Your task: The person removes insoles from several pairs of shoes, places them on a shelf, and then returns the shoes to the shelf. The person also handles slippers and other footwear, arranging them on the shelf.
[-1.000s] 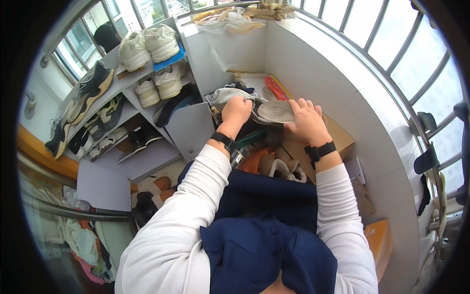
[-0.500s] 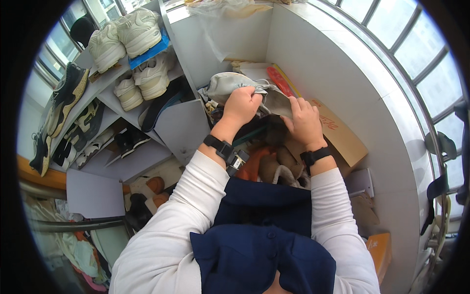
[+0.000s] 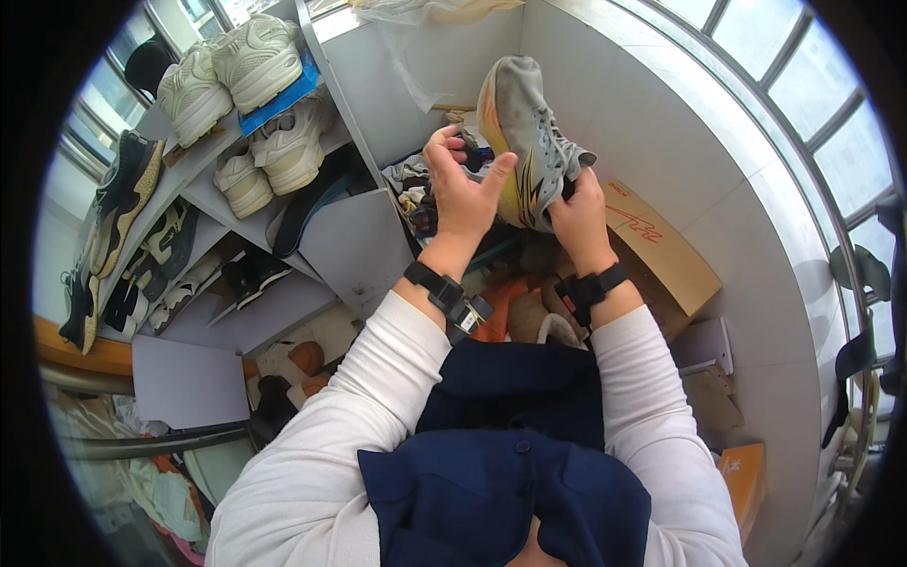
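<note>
Grey mesh running shoe with an orange and yellow sole (image 3: 529, 142) is held up in the air, toe pointing away from the person and its sole side turned toward the left hand (image 3: 465, 189). That hand sits just beside the shoe's sole edge with fingers curled and thumb spread, palm close to the sole; whether it truly presses the shoe I cannot tell. The right hand (image 3: 578, 215) is clenched around the heel end of the shoe, gripping it from below, with the laces and tongue hanging just above its fingers.

Both wrists carry black bands: a black strap with a small box (image 3: 449, 298) below the left hand, and a black wristwatch (image 3: 590, 285) below the right hand. Long white sleeves (image 3: 331, 444) run back to a dark blue garment (image 3: 510, 444) beneath the shoe.

Right of the shoe lies a flattened brown cardboard box (image 3: 661, 255) against the pale wall (image 3: 605, 57). Under the shoe, a jumble of footwear and rags (image 3: 416, 189) fills the corner. Left of the shoe stands a grey shelf unit (image 3: 359, 246) holding several pairs of white chunky trainers (image 3: 236, 71) and dark sneakers (image 3: 128, 189).
</note>
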Available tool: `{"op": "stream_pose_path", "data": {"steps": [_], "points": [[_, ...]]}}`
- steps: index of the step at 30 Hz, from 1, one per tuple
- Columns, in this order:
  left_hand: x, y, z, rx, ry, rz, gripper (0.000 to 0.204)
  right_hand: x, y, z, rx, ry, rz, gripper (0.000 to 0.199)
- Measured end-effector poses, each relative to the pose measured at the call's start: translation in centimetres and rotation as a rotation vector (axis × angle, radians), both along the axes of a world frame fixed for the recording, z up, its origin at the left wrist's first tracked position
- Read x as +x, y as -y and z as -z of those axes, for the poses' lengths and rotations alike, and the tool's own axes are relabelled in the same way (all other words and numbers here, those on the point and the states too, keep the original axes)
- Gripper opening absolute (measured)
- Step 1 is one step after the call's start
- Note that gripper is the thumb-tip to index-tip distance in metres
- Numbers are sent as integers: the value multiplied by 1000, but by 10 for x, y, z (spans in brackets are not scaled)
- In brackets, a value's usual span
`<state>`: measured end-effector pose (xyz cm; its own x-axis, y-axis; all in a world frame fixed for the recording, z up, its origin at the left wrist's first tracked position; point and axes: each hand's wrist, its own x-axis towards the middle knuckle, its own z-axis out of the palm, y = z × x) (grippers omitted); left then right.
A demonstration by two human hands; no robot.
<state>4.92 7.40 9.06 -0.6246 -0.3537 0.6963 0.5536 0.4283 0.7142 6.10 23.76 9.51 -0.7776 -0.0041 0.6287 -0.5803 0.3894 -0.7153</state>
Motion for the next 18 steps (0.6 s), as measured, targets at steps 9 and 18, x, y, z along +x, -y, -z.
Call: {"op": "stream_pose_path", "data": {"steps": [9,18], "points": [[-8,9,22,794,508,1028,61,0,-3,-18,-147,250,-463,29],[-14,24,10,1041,526,1064,78,14,-33,-48,-13,612,-273,27]]}}
